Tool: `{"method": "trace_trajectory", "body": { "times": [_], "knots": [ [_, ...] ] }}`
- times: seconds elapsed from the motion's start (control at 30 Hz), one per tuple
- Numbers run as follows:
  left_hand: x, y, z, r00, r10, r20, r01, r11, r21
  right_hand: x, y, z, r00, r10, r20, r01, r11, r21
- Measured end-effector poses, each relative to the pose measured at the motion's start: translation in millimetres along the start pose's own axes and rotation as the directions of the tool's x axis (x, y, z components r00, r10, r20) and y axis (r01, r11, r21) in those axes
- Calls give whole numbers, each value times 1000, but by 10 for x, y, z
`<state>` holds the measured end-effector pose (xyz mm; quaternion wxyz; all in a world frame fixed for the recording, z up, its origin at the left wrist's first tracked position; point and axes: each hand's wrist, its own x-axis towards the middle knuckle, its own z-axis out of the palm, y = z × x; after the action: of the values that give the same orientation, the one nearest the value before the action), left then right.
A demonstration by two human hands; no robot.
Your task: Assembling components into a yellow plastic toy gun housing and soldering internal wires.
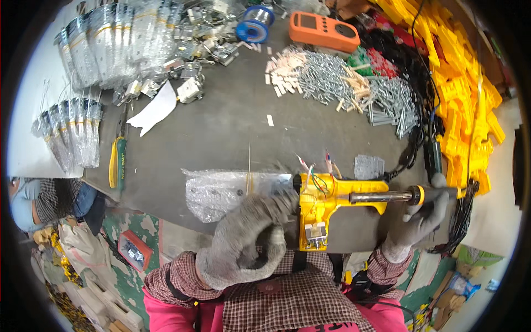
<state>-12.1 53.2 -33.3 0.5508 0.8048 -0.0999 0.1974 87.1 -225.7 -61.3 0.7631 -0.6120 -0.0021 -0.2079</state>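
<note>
We note the right hand (423,217) grasping a soldering iron (395,196) over the near-side yellow housing (316,209), left hand (243,232) at its left end, grip indiscernible, and advise holding the iron clear of the wires (328,164)

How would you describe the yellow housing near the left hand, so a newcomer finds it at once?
At the near edge of the dark workbench, between the left hand and right hand, lies one yellow plastic housing. Unlike the yellow parts heaped at the right, it has thin coloured wires at its far side and a metal block at its near end.
</note>
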Motion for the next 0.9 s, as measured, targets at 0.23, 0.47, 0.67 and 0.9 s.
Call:
{"method": "trace_trajectory", "body": {
  "times": [0.23, 0.47, 0.67, 0.9],
  "knots": [
    [68, 135, -9, 952, -108, 287, 7, 943, 333, 3, -65, 174, 943, 317, 100, -327, 939, 108],
    [-9, 155, 40, 966, -101, 237, 16, 942, 336, 25, 216, -459, 801, 234, 551, -360, 924, 131],
    [-25, 109, 39, 971, -11, 241, -79, 930, 360, 99, 169, -372, 759, 84, 645, -358, 882, 306],
    [-1, 76, 51, 960, 3, 281, -119, 911, 395, 18, 143, -318, 883, 230, 408, -262, 965, 23]
  ]
}}
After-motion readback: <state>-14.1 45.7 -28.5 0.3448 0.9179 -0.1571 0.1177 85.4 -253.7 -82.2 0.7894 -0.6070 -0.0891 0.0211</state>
